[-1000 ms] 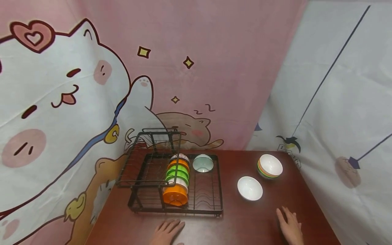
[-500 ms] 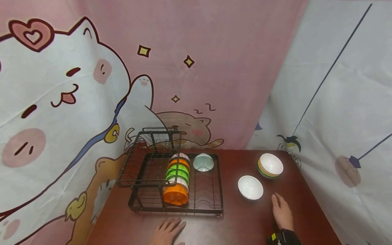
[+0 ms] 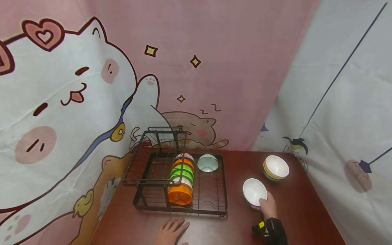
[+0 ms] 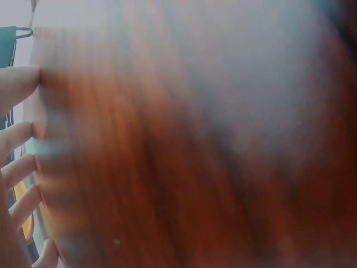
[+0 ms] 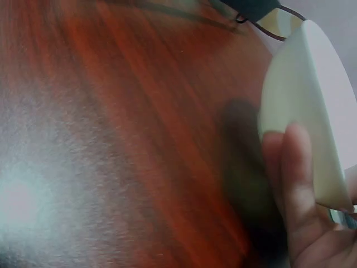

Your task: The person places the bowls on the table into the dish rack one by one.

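Observation:
My right hand (image 3: 264, 202) holds the near rim of a single white bowl (image 3: 253, 190) on the dark red table (image 3: 239, 224). The bowl is tipped up on edge. The right wrist view shows my fingers (image 5: 294, 184) against the outer wall of the white bowl (image 5: 304, 106). My left hand (image 3: 173, 227) lies flat on the table in front of the black wire dish rack (image 3: 214, 209), fingers straight. Its fingers (image 4: 17, 167) show at the left edge of the blurred left wrist view, holding nothing.
A row of orange, green and white bowls (image 3: 182, 180) stands on edge in the rack, with a pale blue-green bowl (image 3: 207, 162) behind it. A stack of bowls (image 3: 275, 167) sits at the far right of the table. Cartoon-print cloth hangs behind.
My right hand has moved forward and left from the table's front edge to the white bowl, taken hold of it and tipped it. The left hand has stayed in place.

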